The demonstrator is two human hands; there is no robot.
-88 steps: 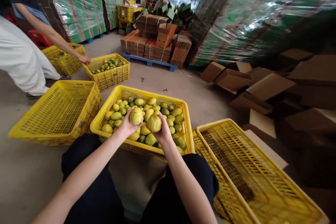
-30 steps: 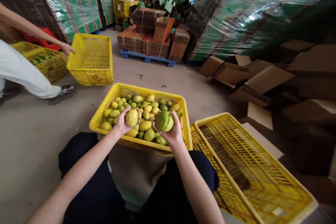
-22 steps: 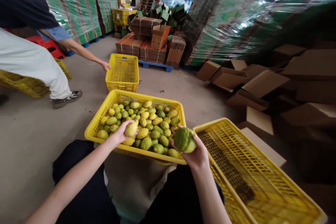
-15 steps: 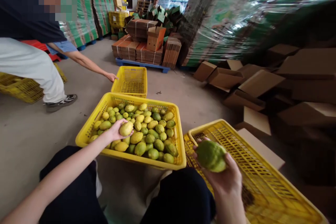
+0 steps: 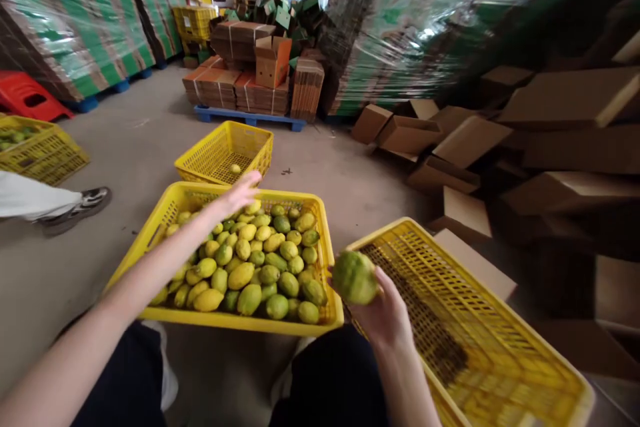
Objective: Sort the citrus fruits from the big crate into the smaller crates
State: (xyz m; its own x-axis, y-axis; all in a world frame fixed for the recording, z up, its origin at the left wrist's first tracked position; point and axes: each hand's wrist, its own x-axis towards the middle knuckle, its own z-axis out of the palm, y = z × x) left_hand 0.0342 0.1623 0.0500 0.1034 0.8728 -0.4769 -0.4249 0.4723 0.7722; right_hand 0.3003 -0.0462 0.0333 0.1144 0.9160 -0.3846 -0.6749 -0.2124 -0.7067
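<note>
My left hand [image 5: 241, 195] reaches over the far side of a yellow crate [image 5: 240, 322] full of yellow and green lemons [image 5: 249, 299]. Its fingers are stretched forward, with nothing held. Beyond it, one yellow lemon [image 5: 235, 168] lies in a smaller-looking yellow crate [image 5: 263, 155]. In my right hand [image 5: 389, 313] is a large, bumpy green lemon [image 5: 355, 278], held above the corner between the full crate and another yellow crate [image 5: 453, 260] on the right. Part of the lemon pile is covered by my left forearm.
Loose cardboard boxes [image 5: 465, 147] heap up on the right. Flattened cartons [image 5: 215, 83] are stacked on a blue pallet [image 5: 250, 116] ahead. At left are a co-worker's shoe [image 5: 80, 207], a crate with green fruit [image 5: 47, 153] and a red stool [image 5: 30, 97].
My left hand has moved forward and let go of its yellow lemon, which now lies in the far crate. The co-worker's hand has left that crate, which has turned. My right hand still holds the green lemon.
</note>
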